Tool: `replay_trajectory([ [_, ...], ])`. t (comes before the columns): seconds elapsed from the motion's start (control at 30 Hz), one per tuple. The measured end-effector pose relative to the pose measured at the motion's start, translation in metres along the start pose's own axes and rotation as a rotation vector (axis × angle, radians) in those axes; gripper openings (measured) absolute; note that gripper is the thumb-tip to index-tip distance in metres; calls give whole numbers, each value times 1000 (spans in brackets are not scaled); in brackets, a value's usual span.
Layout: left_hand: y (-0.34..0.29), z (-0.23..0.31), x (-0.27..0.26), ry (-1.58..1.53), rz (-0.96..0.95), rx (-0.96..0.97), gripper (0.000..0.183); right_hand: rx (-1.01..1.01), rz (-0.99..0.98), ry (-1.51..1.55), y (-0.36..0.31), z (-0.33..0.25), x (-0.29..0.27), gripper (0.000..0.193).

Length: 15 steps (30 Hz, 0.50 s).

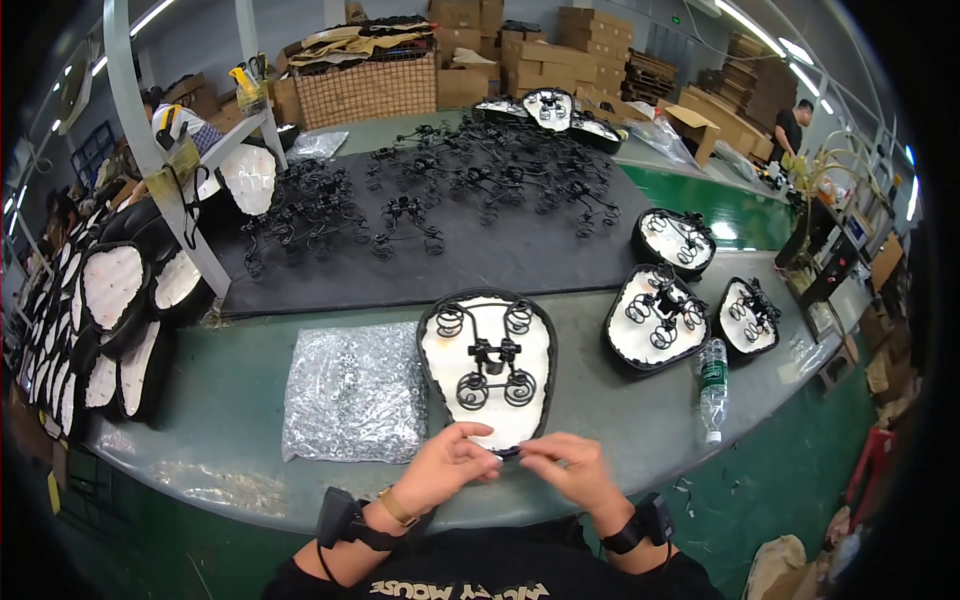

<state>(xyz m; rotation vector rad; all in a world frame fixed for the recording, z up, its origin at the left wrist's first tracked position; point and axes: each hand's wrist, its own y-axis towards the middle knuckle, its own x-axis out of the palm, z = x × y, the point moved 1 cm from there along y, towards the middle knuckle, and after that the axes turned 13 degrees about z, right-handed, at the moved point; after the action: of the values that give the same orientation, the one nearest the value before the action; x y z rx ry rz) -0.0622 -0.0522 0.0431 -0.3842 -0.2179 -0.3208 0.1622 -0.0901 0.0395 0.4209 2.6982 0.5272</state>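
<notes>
1 bicycle saddle (450,365) lies underside-up on the worktop (235,410), right of a clear bag of metal parts (355,400). Left hand (450,467) and right hand (575,470) flank the saddle's near rim; whether either grip holds anything cannot be told.

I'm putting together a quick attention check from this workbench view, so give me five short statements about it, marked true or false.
1. Both the left hand and the right hand are at the near end of the white, black-rimmed piece. True.
2. The clear plastic bag lies to the right of that piece. False: it lies to the left.
3. A gold-coloured band is on the left wrist. True.
4. The bottle on the bench has a red label. False: its label is green.
5. Black coiled wire frames sit on a dark mat beyond the piece. True.
</notes>
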Motion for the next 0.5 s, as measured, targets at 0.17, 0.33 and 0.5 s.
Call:
replay_trajectory([
  [0.17,11,-11,18,-1,-35,-11,43,-170,-97,-43,-1,-15,2,15],
  [0.33,10,-1,27,853,129,644,42,-262,58,-220,15,10,-1,18],
  [0.5,25,-5,42,1184,141,904,64,-208,243,-362,35,37,11,20],
])
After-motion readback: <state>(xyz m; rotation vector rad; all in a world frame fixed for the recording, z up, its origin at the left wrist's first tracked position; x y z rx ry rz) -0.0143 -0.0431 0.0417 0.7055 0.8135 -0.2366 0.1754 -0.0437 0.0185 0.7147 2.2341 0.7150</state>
